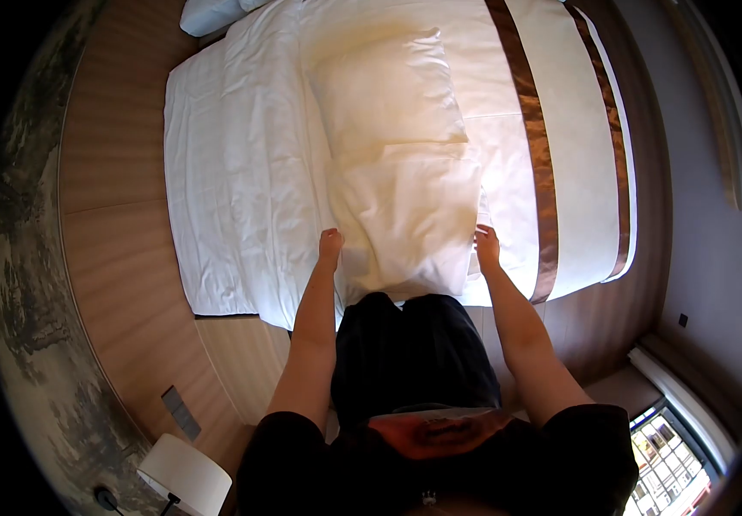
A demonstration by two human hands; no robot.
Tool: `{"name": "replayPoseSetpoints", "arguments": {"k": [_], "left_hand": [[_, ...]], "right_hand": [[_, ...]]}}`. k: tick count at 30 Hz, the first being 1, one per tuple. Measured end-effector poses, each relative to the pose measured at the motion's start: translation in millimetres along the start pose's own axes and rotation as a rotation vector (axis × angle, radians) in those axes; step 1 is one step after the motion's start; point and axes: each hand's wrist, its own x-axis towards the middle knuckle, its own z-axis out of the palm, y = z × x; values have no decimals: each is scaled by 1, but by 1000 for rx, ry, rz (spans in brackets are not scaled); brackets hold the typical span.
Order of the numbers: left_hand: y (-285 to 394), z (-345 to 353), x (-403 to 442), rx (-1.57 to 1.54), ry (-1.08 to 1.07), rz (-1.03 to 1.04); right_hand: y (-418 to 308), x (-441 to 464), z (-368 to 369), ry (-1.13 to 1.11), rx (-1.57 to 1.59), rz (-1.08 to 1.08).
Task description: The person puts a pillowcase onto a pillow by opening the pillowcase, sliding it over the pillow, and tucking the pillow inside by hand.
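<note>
A cream pillow or cushion cover (409, 215) lies on the bed right in front of my body, its near edge by my thighs. At its left edge is my left hand (330, 244), closed with its fingers pressed together; what they hold is too small to make out. My right hand (486, 246) touches the cover's right edge, its fingers curled there; their grip is partly hidden. Just beyond the cover lies a plump white pillow (388, 90).
White bedding (233, 163) spreads to the left, and a brown satin stripe (536, 146) crosses the bed on the right. A wooden headboard panel (121, 163) stands at the left. A lampshade (186, 475) is at the lower left, a window (668, 451) at the lower right.
</note>
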Motion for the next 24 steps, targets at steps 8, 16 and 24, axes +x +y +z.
{"name": "replayPoseSetpoints", "arguments": {"k": [8,16,24], "left_hand": [[66,24,10,-224,-324,-131],[7,-13,-49,604,-1026,-299],[-50,-13,-88,1624,-448,349]], "right_hand": [[-93,23,14,-383,658,218],[-16,-27,-35,-983,-217,184],[34,-72,-33,-1038,-1378,-175]]}}
